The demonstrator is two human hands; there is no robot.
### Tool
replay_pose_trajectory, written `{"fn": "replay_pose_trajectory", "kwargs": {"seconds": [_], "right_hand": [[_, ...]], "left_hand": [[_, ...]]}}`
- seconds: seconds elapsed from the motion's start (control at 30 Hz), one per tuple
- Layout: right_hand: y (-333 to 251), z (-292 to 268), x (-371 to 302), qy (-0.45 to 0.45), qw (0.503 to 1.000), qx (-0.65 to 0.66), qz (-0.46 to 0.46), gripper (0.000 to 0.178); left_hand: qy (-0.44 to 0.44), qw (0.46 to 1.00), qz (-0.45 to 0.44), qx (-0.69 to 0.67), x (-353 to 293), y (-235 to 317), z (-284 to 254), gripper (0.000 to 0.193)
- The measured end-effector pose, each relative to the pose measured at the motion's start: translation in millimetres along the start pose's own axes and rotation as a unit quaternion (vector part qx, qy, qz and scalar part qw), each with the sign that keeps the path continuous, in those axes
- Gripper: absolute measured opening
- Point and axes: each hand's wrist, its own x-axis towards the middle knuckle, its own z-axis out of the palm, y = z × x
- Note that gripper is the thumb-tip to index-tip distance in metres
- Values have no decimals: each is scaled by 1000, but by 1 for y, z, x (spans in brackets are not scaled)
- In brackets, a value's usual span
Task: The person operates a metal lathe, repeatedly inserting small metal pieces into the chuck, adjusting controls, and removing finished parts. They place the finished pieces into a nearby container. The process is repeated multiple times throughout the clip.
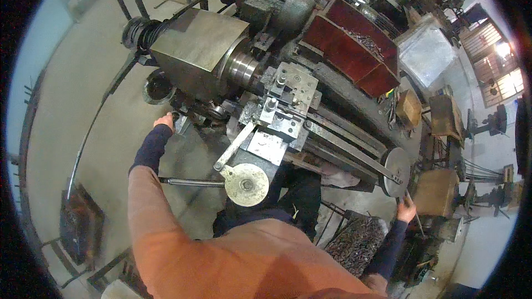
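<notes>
We looked down over our own orange sleeve (183,232) and dark trousers at a metal lathe (288,99) that filled the middle of the view. Nearest to us, at the lathe's front, sat a round pale handwheel (245,184), with a thin steel rod (191,182) running out from it toward our left.

Our left hand (165,120), at the end of a dark blue cuff, reached forward to the lathe's lower front, just below the grey headstock (194,50). Its fingers were curled against a small lever or control there; we could not tell whether they gripped it or only touched it.

Our right hand (407,209) was low on the right, closed around a thin handle at the rim of the large tailstock-end handwheel (397,171). A heap of metal swarf (357,241) lay on the floor near our right forearm.

Beyond the front handwheel stood the carriage with its square tool post (288,97), close beside the shiny chuck (244,67) that protruded from the headstock. Behind the lathe bed lay a dark red tray (354,55) holding small metal pieces, and above the headstock sat a grey electric motor (282,5). Farthest off, on the right, were wooden crates (438,191) and a bright barred window (496,61).
</notes>
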Motion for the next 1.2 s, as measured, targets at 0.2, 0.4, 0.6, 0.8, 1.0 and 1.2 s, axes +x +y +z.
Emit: {"fn": "replay_pose_trajectory", "kwargs": {"seconds": [0.2,0.4,0.6,0.8,1.0,1.2], "right_hand": [[-226,-10,98,-56,938,210,-270,36],[-480,-1,63,-185,775,315,-515,38],[-595,45,17,-323,776,156,-520,28],[-600,65,8,-273,796,161,-516,22],[-596,51,6,-247,800,119,-533,28],[-553,2,7,-209,708,291,-608,33]], "left_hand": [[-1,999,4,-48,-34,-12,-38,38],[391,920,-1,0,-133,-79,-198,27],[301,911,-282,20,-220,-211,-161,43],[290,882,-368,-42,-273,-47,-163,51],[266,905,-328,-47,-284,8,-166,45],[352,933,-54,51,-294,63,-222,30]]}}
